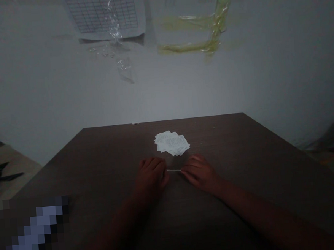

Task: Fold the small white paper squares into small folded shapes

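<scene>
Both my hands are at the middle of the dark brown table (pixel 105 144). Between them runs a thin white strip (pixel 174 170), which looks like paper seen edge-on. My left hand (pixel 152 176) is closed at the strip's left end, fingers curled. At its right end my right hand (pixel 199 172) pinches it between thumb and fingers. Just beyond the hands lies a loose, overlapping pile of printed white paper slips (pixel 172 143). The dim light hides how much of the strip is inside my fingers.
A pale wall rises behind the table, with a taped grid sheet (pixel 104 15) and yellowed tape (pixel 190 47) on it. A small white scrap (pixel 135 123) lies by the back edge. At lower left a blurred-out patch (pixel 28 233) covers something.
</scene>
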